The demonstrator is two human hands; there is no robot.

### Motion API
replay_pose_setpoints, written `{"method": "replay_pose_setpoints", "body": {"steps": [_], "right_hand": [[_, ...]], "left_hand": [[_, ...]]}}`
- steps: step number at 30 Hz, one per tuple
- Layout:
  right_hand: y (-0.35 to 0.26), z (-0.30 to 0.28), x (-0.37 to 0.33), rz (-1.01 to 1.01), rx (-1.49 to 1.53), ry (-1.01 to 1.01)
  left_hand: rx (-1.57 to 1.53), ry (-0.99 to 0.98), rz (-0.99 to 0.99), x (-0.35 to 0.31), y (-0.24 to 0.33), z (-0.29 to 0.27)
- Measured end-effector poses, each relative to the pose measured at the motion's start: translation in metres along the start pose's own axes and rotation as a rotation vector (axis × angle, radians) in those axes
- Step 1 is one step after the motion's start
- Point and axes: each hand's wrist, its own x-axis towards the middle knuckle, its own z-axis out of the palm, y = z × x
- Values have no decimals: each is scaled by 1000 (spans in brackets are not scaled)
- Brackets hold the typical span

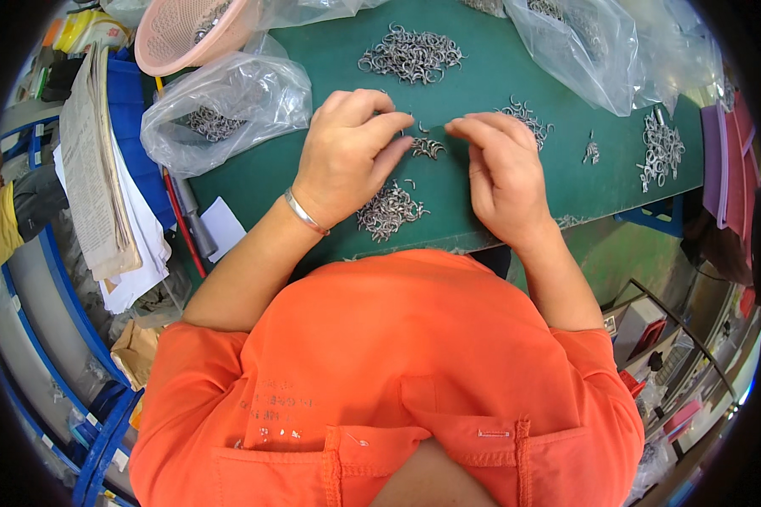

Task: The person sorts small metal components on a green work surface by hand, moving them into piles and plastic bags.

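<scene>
My left hand (347,152), a metal bangle on its wrist, is over the green table with its fingers curled and thumb and forefinger drawn close together. Across a small gap is my right hand (509,169), its fingers bent and pressed toward the thumb. Anything in either pinch is too small to make out. Between the fingertips lies a little cluster of curved grey metal pieces (428,149). A heap of small metal parts (389,211) sits below my left hand. Partly behind my right hand is another heap of curved pieces (528,122).
Farther back is a large pile of metal hooks (410,55). Clear plastic bags (228,101) and a pink basket (173,38) stand at the left. To the right lie a few small parts (592,150) and a pile of metal clasps (661,148). Papers (97,169) hang at far left.
</scene>
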Motion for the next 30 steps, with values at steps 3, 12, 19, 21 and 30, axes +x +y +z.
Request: {"method": "replay_pose_setpoints", "body": {"steps": [3,12,19,21,30], "right_hand": [[0,3,0,-22,8,-9],[-5,8,2,-12,-36,71],[-3,14,-7,-19,-47,92],[-3,14,-7,-39,-12,113],[1,6,0,11,-38,115]], "left_hand": [[32,-7,18,2,2,5],[-19,1,52,5,9,10],[12,32,28,1,3,9],[13,41,23,1,2,8],[-2,48,-14,1,4,6]]}}
